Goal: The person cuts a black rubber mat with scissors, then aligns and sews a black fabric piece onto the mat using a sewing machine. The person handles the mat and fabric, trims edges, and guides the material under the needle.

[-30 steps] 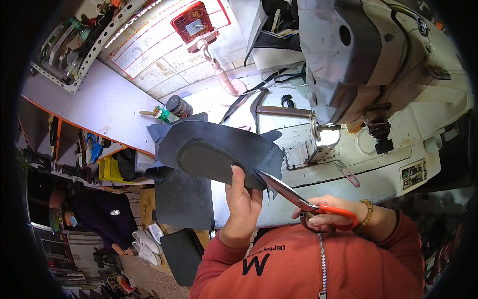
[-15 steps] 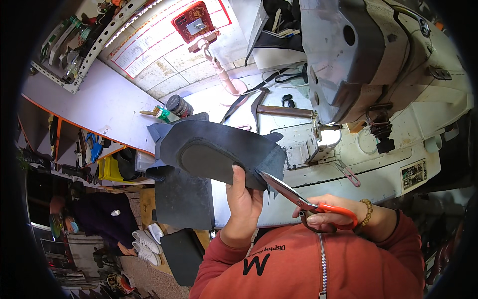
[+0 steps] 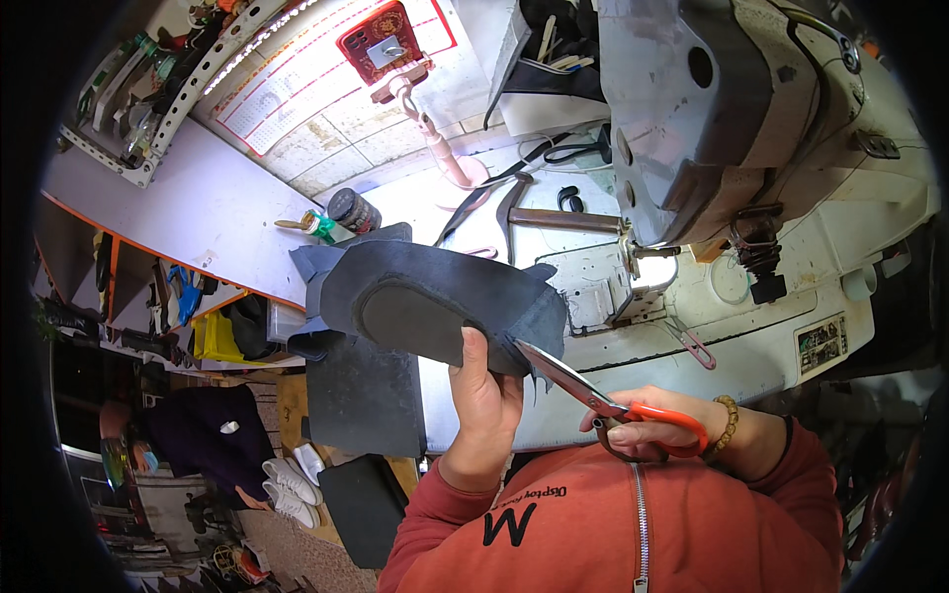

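A dark rubber sole sheet point(image 3: 445, 276) with a raised sole-shaped piece point(image 3: 407, 312) on it is pinched in my left hand point(image 3: 482, 405), thumb on top and fingers underneath. My right hand point(image 3: 652, 425) grips red-handled scissors point(image 3: 565, 380). Their blades reach the sheet's near right edge, just right of my left thumb, where the sheet has a cut. The tips are partly against the dark sheet, so how far apart the blades stand is hard to see. Narrow shreds hang from that edge.
A sewing machine point(image 3: 682, 128) stands at the right of the white worktable. Behind the sheet lie a hammer point(image 3: 568, 219) and a pink phone stand point(image 3: 457, 168). Small pink-handled scissors point(image 3: 692, 344) rest to the right. A dark sheet point(image 3: 364, 395) overhangs the left edge; a person point(image 3: 203, 435) is beyond.
Almost nothing differs; both hands, the scissors and the sheet keep their places. The view shifts very slightly.
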The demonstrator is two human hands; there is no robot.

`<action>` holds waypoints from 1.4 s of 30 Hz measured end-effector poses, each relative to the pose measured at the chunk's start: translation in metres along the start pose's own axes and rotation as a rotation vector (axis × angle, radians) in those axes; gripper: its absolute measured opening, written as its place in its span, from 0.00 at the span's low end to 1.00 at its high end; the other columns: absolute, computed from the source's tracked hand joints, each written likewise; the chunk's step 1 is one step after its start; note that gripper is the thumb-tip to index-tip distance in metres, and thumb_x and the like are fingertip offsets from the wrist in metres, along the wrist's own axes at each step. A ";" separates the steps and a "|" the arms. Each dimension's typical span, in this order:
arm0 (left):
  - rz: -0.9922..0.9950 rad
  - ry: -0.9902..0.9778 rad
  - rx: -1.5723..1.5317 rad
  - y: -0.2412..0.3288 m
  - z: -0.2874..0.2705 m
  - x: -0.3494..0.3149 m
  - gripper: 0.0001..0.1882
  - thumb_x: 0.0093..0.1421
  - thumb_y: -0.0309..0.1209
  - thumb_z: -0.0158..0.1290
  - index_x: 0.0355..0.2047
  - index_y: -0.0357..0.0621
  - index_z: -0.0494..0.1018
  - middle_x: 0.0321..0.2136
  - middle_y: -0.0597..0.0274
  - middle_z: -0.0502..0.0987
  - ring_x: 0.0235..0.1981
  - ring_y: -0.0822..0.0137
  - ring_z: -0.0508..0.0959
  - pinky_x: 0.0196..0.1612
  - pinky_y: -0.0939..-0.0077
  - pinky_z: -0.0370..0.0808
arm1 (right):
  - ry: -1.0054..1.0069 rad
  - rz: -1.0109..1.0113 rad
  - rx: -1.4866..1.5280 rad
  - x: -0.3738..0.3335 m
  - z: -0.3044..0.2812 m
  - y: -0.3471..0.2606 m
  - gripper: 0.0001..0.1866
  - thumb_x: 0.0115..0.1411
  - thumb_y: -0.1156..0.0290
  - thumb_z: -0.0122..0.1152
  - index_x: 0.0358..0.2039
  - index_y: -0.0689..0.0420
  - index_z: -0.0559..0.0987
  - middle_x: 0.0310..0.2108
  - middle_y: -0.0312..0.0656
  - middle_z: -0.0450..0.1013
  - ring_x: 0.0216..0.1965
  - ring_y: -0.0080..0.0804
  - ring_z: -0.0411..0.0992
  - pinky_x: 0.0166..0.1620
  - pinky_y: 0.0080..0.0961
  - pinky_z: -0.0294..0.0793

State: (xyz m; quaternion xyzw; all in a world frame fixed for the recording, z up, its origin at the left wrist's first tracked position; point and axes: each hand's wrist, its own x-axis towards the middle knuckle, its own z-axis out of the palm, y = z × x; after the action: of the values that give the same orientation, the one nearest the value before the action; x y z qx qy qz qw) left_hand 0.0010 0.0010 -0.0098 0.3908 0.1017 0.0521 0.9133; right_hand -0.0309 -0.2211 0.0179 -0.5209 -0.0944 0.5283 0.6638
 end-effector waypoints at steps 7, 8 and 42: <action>0.001 0.028 0.000 -0.001 0.002 -0.002 0.24 0.63 0.45 0.50 0.53 0.43 0.66 0.48 0.63 0.73 0.48 0.63 0.74 0.52 0.66 0.71 | 0.016 -0.008 0.025 0.004 0.002 0.005 0.21 0.64 0.58 0.54 0.50 0.59 0.69 0.21 0.32 0.64 0.19 0.16 0.62 0.22 0.16 0.63; -0.003 0.030 0.003 -0.001 0.002 -0.002 0.24 0.63 0.45 0.50 0.53 0.43 0.66 0.48 0.62 0.73 0.49 0.63 0.74 0.52 0.66 0.71 | 0.019 -0.015 0.029 0.005 0.002 0.006 0.21 0.64 0.58 0.54 0.50 0.59 0.69 0.21 0.32 0.65 0.19 0.16 0.62 0.21 0.15 0.63; -0.002 -0.010 -0.058 -0.002 0.006 -0.001 0.21 0.63 0.37 0.52 0.54 0.42 0.64 0.48 0.62 0.71 0.48 0.65 0.73 0.53 0.68 0.71 | -0.036 -0.004 0.122 0.002 -0.003 0.013 0.24 0.64 0.56 0.53 0.52 0.60 0.68 0.24 0.32 0.64 0.23 0.16 0.61 0.25 0.15 0.64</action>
State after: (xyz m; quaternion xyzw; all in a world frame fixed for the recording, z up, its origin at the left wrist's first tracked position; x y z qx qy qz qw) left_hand 0.0011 -0.0050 -0.0068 0.3645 0.0958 0.0522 0.9248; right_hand -0.0361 -0.2222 0.0050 -0.4700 -0.0749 0.5410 0.6934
